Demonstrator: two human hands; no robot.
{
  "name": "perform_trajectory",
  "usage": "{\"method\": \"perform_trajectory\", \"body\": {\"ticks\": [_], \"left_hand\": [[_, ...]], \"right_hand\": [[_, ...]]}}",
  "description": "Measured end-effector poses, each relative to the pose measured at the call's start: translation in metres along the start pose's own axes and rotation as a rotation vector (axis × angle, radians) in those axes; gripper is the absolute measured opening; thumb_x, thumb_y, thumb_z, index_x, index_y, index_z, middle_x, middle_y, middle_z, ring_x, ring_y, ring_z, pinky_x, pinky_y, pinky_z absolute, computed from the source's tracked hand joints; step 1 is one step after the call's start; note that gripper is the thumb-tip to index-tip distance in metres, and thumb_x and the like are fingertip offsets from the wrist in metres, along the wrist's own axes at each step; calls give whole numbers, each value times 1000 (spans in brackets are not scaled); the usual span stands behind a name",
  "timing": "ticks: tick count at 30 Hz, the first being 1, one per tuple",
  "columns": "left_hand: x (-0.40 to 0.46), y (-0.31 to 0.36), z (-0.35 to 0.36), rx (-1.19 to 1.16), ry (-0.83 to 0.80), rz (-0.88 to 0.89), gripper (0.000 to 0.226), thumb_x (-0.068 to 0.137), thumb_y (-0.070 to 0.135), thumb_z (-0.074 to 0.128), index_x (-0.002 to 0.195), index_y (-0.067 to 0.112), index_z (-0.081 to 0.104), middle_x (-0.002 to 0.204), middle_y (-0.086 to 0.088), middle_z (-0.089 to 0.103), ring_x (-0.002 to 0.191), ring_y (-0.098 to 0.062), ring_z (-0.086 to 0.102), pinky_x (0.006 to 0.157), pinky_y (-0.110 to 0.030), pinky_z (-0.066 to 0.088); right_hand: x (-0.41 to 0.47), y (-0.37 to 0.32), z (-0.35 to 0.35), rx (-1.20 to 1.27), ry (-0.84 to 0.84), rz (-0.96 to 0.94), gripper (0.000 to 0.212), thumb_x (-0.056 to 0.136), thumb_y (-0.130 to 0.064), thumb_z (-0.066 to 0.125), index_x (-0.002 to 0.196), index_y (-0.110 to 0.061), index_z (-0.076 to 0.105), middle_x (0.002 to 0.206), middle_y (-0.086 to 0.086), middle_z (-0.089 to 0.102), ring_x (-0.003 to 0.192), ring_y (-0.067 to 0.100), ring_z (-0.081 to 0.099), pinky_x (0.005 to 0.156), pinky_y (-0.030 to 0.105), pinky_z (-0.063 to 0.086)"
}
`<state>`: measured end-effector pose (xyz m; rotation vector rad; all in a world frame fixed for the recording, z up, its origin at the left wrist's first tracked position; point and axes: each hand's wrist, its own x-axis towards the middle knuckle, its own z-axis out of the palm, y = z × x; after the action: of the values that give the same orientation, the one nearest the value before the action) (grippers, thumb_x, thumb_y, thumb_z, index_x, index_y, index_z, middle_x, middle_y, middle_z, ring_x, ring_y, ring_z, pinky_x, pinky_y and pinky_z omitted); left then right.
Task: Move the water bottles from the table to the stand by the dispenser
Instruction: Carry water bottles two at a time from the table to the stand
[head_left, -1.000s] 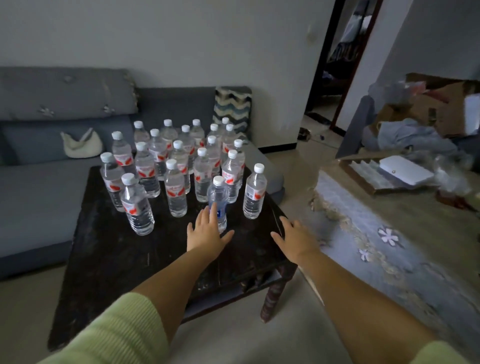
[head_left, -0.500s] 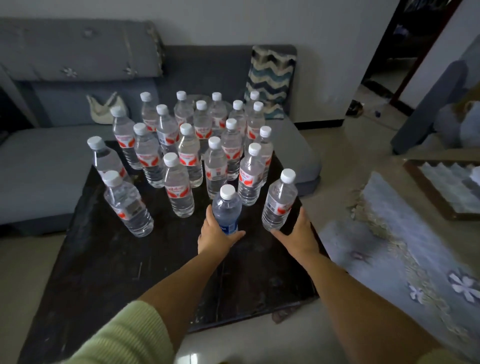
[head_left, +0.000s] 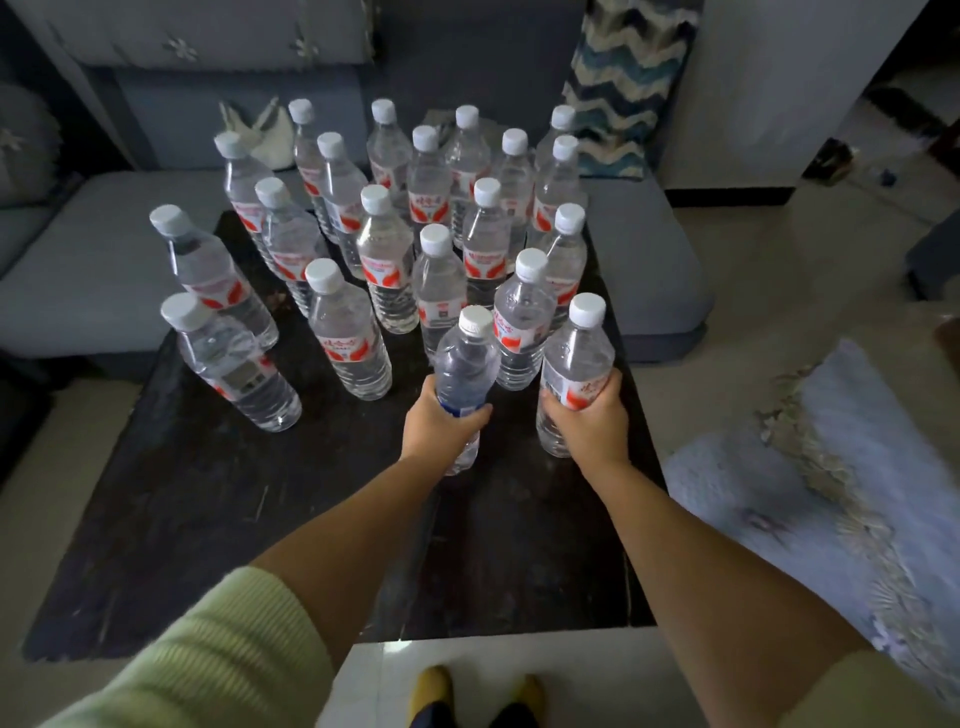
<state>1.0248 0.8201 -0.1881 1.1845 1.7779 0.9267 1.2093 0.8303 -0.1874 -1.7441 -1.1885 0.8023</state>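
Both hands (head_left: 441, 422) (head_left: 587, 422) grip front bottles (head_left: 464, 364) (head_left: 574, 364), seemingly upright on table (head_left: 156, 493).

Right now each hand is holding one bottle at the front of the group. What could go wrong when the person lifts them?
1. The blue-label bottle in the left hand stands close against a red-label neighbour; lifting at a tilt could topple it into the packed rows behind.
2. The right hand grips its bottle near the table's right edge; a slip there might send it to the floor.
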Motion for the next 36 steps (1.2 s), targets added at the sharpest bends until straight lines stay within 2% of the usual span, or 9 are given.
{"method": "perform_trajectory", "body": {"ticks": [4, 9, 12, 19, 22, 29, 32, 34, 36], "left_hand": [[7, 10, 1, 80, -111, 30, 58, 69, 31, 81, 119, 27, 51, 99, 11, 63, 92, -11, 61, 82, -26, 45], [8, 36, 18, 93, -227, 103, 52, 70, 30, 80, 113, 30, 51, 94, 14, 62, 91, -11, 62, 78, -25, 44], [5, 55, 34, 93, -314, 172, 61, 71, 31, 80, 123, 29, 48, 98, 12, 62, 91, -11, 60, 80, -25, 43], [-16, 90, 69, 181, -561, 374, 52, 72, 31, 80, 113, 24, 49, 95, 11, 60, 87, -9, 59, 77, -24, 44], [-33, 104, 83, 168, -647, 433, 55, 72, 28, 79, 118, 21, 49, 96, 9, 59, 84, -9, 58, 74, -22, 42], [-110, 127, 128, 179, -980, 589, 47, 77, 22, 78, 115, 19, 51, 99, 7, 58, 82, -5, 57, 74, -15, 43], [-156, 130, 151, 154, -1148, 614, 51, 77, 18, 78, 120, 14, 53, 107, 3, 62, 93, -14, 61, 80, -28, 50], [-196, 130, 163, 179, -1241, 675, 48, 77, 20, 78, 115, 22, 49, 99, 9, 58, 86, -11, 59, 65, -18, 46], [-244, 124, 178, 193, -1350, 725, 43, 77, 16, 78, 111, 20, 52, 90, 10, 61, 88, -17, 63, 54, -9, 43]], "right_hand": [[7, 7, -16, -62, -88, 20, 68, 71, -36, 80, 127, -18, 45, 117, 3, 63, 101, 19, 62, 80, 25, 47], [8, 13, -56, -126, -10, 69, 65, 74, -40, 78, 126, -19, 45, 111, -1, 62, 95, 17, 62, 76, 25, 48], [3, 13, -84, -129, 90, 106, 61, 74, -40, 78, 122, -20, 46, 103, -4, 60, 90, 15, 60, 73, 25, 47], [-44, 13, -138, -106, 389, 201, 52, 71, -34, 80, 109, -27, 45, 89, -11, 53, 77, 9, 54, 69, 22, 41], [-75, 12, -159, -108, 516, 262, 62, 70, -32, 80, 121, -20, 47, 91, -10, 51, 77, 10, 52, 71, 26, 41], [-191, 26, -213, -72, 819, 408, 57, 70, -32, 81, 118, -21, 52, 99, -5, 58, 85, 13, 55, 76, 26, 40], [-248, 31, -235, -85, 939, 453, 55, 70, -31, 81, 114, -21, 50, 97, -4, 60, 84, 14, 55, 74, 25, 40], [-292, 36, -248, -91, 998, 509, 53, 70, -35, 80, 107, -26, 44, 88, -10, 56, 79, 12, 54, 66, 23, 40], [-345, 41, -261, -95, 1059, 579, 53, 70, -39, 79, 104, -28, 40, 83, -13, 54, 77, 11, 54, 61, 18, 38]]}}
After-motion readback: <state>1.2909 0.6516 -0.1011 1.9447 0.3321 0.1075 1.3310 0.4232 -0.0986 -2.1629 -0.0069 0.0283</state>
